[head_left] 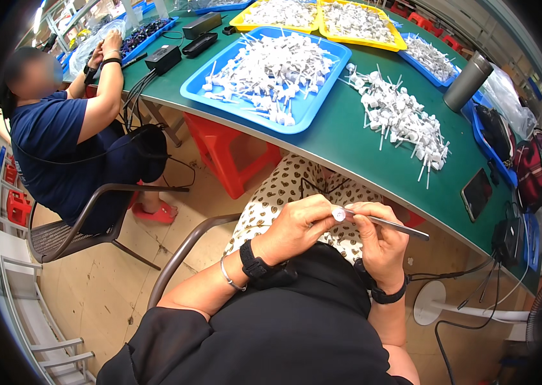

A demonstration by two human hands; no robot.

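L fingers [314, 210] pinch sm. round white pc [339, 214]; R fingers [373, 210] grip flat metal strip [406, 230], both just off worktop's [343, 136] near edge. Pc looks lightwt. & stiff, prob. smooth, maybe brittle; best pinched by its rim, clear of strip.

Green table [345, 138], blue tray [310, 108], white parts [402, 115] (loose)

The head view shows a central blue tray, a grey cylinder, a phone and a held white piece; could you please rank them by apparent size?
Largest to smallest:
central blue tray
grey cylinder
phone
held white piece
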